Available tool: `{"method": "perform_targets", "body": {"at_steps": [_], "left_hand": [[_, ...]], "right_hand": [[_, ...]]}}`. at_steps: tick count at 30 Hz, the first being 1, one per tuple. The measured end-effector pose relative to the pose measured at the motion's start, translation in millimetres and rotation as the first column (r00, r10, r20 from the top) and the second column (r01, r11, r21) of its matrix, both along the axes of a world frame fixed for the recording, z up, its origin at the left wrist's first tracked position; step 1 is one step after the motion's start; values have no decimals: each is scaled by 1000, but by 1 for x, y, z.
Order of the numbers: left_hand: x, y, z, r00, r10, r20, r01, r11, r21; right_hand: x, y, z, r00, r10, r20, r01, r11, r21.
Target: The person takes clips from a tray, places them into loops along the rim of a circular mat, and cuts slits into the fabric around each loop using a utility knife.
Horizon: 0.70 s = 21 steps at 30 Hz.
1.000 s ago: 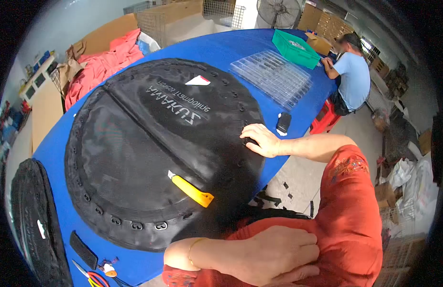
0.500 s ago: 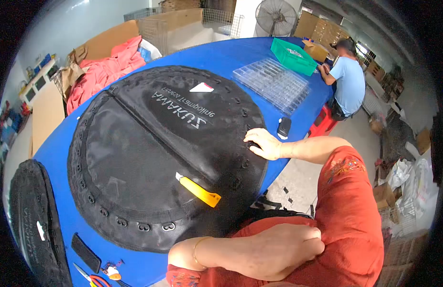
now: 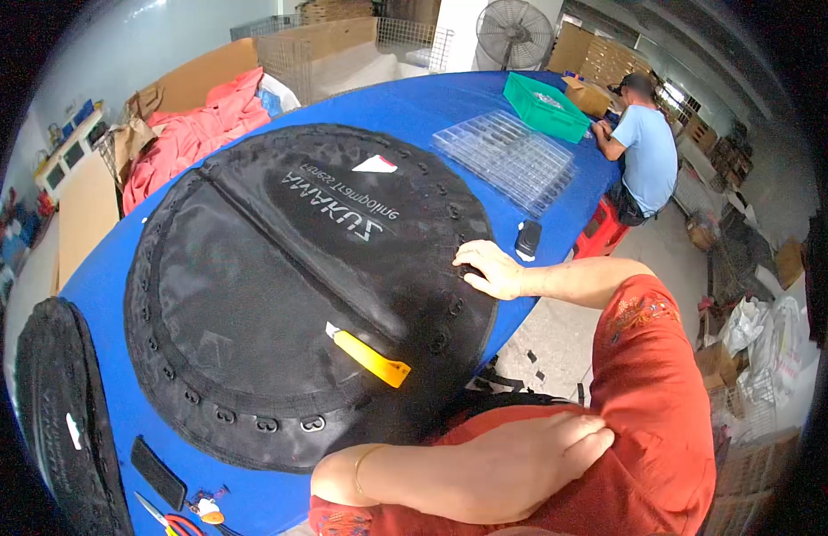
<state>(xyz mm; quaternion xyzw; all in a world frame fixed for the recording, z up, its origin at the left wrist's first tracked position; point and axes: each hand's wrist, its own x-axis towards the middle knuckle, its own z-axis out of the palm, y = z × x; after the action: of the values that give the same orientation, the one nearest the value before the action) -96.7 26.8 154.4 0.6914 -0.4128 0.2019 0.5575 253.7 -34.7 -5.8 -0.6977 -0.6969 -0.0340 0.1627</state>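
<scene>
A large round black fabric piece (image 3: 253, 304) with white lettering and metal hooks round its rim lies on the blue table (image 3: 342, 94). My right hand (image 3: 490, 270) is at its right edge, with bent fingers closed on the black rim. My left hand (image 3: 548, 464) is over the red clothing (image 3: 651, 411), fingers curled together; anything between them is hidden. A yellow cutter (image 3: 369, 355) with its blade out lies on the fabric, between my hands and touched by neither. Near the far edge of the fabric is a white label (image 3: 375, 164).
Beyond the fabric are clear plastic trays (image 3: 508, 156), a green bin (image 3: 546, 107) and a small black object (image 3: 527, 239). Another person (image 3: 644, 147) sits at the far end. Scissors (image 3: 168, 518), a black pad (image 3: 158, 473) and another black piece (image 3: 70, 420) are at lower left.
The fingers of my left hand, flatter and looser earlier, have curled together at the red clothing. My right hand keeps its place on the rim. The view has tilted slightly.
</scene>
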Motion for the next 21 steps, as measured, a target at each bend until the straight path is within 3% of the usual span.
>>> {"method": "perform_targets", "body": {"at_steps": [1, 3, 7, 9, 13, 15, 17, 21], "left_hand": [[3, 2, -4, 1000, 0, -1, 0, 1000, 0], [9, 10, -8, 955, -230, -186, 267, 942, 204], [12, 25, -5, 959, -268, -89, 282, 932, 228], [15, 36, 11, 909, -343, -238, 411, 834, 369], [7, 24, 0, 941, -283, -185, 314, 935, 165], [6, 6, -7, 992, -103, -77, 105, 994, 25], [12, 4, -8, 983, -153, -100, 154, 988, 2], [25, 18, -8, 925, -356, -133, 374, 916, 148]], "right_hand": [[0, 0, 0, 1000, 1, -1, -1, 1000, 3], [0, -1, 0, 1000, -1, -5, 1, 1000, 4], [-2, 0, 1, 1000, 3, -12, -2, 1000, 20], [-2, -1, 1, 1000, -2, -11, 2, 1000, 25], [-1, -1, 1, 1000, 4, -31, -4, 1000, 16], [0, -1, 0, 1000, 7, -30, -6, 1000, 13], [1, 0, -1, 1000, 3, -11, -3, 1000, 23], [1, -1, -1, 999, 8, -37, -7, 1000, 28]]}}
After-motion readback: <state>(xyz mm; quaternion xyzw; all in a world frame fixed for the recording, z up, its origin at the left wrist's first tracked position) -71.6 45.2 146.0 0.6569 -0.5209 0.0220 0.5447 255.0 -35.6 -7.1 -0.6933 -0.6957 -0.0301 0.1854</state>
